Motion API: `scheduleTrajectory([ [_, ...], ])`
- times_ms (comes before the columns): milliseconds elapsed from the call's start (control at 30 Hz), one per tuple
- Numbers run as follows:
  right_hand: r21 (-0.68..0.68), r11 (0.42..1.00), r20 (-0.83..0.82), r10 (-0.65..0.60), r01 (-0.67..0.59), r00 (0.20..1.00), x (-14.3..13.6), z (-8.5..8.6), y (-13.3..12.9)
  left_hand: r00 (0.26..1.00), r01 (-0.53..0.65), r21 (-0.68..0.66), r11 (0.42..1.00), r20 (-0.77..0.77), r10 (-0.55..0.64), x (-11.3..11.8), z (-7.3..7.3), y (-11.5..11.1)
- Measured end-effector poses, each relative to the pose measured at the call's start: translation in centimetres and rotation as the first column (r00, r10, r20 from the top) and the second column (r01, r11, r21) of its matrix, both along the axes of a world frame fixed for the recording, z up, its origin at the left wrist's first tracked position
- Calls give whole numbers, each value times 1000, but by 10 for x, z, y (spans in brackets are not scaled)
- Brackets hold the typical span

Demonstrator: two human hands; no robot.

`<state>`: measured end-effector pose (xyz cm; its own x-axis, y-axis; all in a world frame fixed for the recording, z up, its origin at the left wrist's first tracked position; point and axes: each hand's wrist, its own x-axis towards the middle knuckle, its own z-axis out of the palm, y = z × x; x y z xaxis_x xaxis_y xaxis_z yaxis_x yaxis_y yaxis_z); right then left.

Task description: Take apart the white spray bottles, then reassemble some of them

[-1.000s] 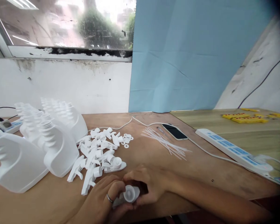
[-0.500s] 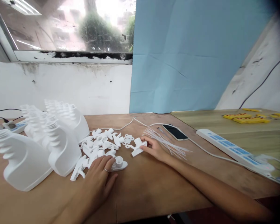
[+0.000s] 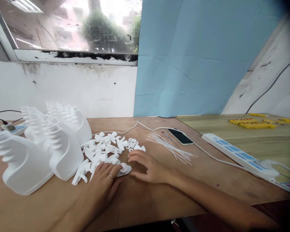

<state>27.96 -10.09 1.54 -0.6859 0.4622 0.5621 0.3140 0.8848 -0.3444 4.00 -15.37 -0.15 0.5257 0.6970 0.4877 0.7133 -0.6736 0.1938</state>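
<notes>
1 head-worn camera looks forward and down from close at the near edge of a brown table [image 3: 142,203], facing a window [image 3: 106,32] and blue curtain [image 3: 195,58].

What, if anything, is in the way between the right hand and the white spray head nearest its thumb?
Nothing visible: the right hand is open, close beside one end of the spray head. The left hand hides the other end; whether it touches is unclear.
</notes>
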Motion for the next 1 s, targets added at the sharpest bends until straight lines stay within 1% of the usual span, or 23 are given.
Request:
scheduleTrajectory([
  [67,53,996,67,66,-70,996,-8,-4,-5,999,21,-42,999,28,-20,1,0,-1],
  [167,98,991,108,83,-94,991,-16,-12,-6,999,40,-58,998,33,-38,3,2,-3],
  [233,82,994,86,70,-77,994,-18,-14,-5,999,44,-64,997,6,-44,4,4,-3],
  [333,41,998,40,52,-54,998,-21,-13,-5,998,40,-103,994,-36,-43,5,6,-3],
  [500,-13,1000,17,16,-16,1000,-23,-14,-3,996,13,-155,988,-81,-26,4,7,-1],
  [667,36,998,21,59,-60,998,-23,-21,2,993,32,-166,986,-104,-49,2,12,0],
  [767,34,997,-4,76,-76,997,-23,-24,4,994,51,-165,985,-88,-66,1,13,1],
  [1000,-1,994,-16,111,-111,994,-22,-20,4,994,67,-165,984,-74,-80,-1,13,-1],
])
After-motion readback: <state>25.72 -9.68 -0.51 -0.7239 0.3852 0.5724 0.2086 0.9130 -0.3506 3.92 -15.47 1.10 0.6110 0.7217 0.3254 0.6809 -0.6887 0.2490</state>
